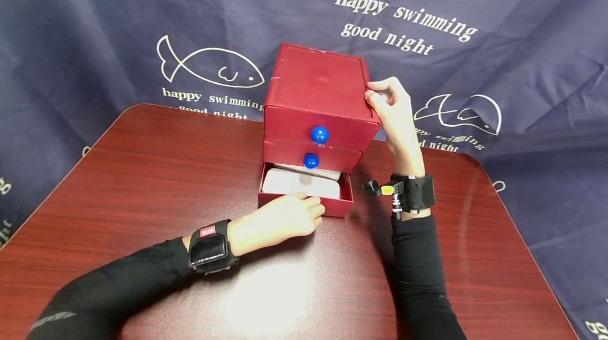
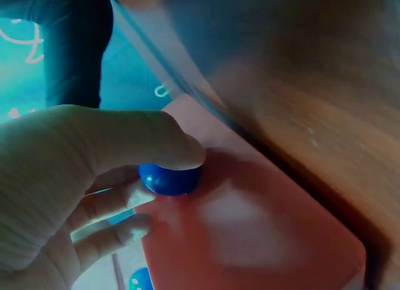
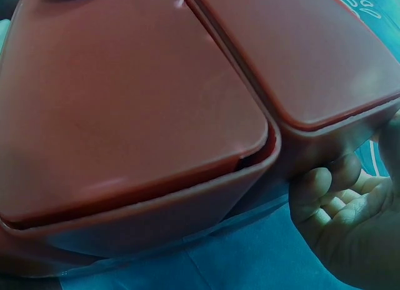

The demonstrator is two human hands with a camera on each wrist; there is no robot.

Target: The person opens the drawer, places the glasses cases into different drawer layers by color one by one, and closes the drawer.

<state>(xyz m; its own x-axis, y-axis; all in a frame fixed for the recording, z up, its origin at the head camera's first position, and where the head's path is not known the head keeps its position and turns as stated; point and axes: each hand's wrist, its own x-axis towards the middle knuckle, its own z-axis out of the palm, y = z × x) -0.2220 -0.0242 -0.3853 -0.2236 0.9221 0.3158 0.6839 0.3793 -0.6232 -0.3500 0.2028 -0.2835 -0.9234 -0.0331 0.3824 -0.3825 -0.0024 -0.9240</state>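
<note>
A red drawer cabinet (image 1: 320, 78) stands on the table, its bottom drawer (image 1: 337, 207) pulled partly out toward me. White rounded pieces (image 1: 301, 183) lie in that drawer. My left hand (image 1: 277, 218) is at the drawer's front; in the left wrist view, its thumb and fingers pinch the drawer's blue knob (image 2: 170, 181). From the head, the hand hides this knob. My right hand (image 1: 396, 115) rests against the cabinet's right side, fingertips at the top edge. Its other fingers (image 3: 315, 184) bend loosely beside the wall in the right wrist view.
Two upper drawers with blue knobs (image 1: 319, 134) are closed or nearly so. The reddish-brown table (image 1: 199, 171) has rounded back corners. Behind it hangs a dark blue cloth (image 1: 304, 7) printed with fish and lettering.
</note>
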